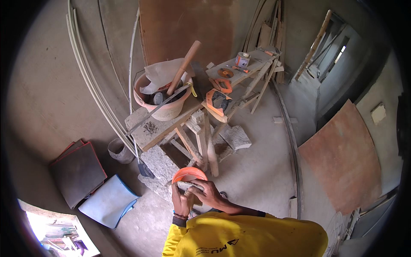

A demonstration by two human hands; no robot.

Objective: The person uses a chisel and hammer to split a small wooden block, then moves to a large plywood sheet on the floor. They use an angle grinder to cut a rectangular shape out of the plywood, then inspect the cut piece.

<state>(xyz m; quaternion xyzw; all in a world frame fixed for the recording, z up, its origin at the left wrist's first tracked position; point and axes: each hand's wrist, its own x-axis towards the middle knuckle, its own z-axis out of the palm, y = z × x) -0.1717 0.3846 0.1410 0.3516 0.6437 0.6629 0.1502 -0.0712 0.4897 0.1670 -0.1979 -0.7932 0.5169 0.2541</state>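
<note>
Landmark: orange bucket | my left hand, my right hand: both closed on small flat piece, bucket's near side, apparently paired to steady it | table: beyond bucket, bearing tub, likely for reach

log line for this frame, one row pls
left hand: holds flat pale piece | right hand: on same piece | near: orange bucket | beyond: pinkish tub on plank
</note>
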